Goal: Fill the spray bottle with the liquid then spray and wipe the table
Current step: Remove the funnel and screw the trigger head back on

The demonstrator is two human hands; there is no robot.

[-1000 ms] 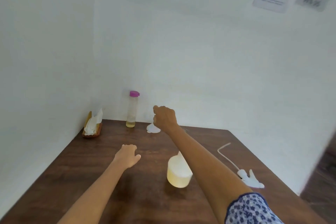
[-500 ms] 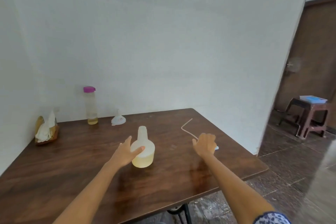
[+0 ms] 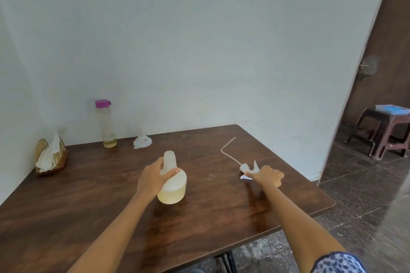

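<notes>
Both hands just landed: bottle and sprayer head gripped, filling looks done.
Left hand (image 3: 153, 178) now wraps bottle (image 3: 172, 184) neck, table (image 3: 88, 195) centre; right hand (image 3: 267, 175), off the funnel (image 3: 142, 141) at 11 o'clock, seems to pinch sprayer (image 3: 248, 167) at 3 o'clock, fingers partly hidden. Next: refit head.

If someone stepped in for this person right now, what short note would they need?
Left hand: grips the neck of the spray bottle, which stands open on the table with yellowish liquid in its base.
Right hand: grip closing on the spray head, its tube trailing across the table.
Funnel and the nearly empty purple-capped bottle stand by the wall; tissues sit in a holder at the far left.
Done: filling, apparently.
Left: fit the spray head, spray, wipe.
</notes>
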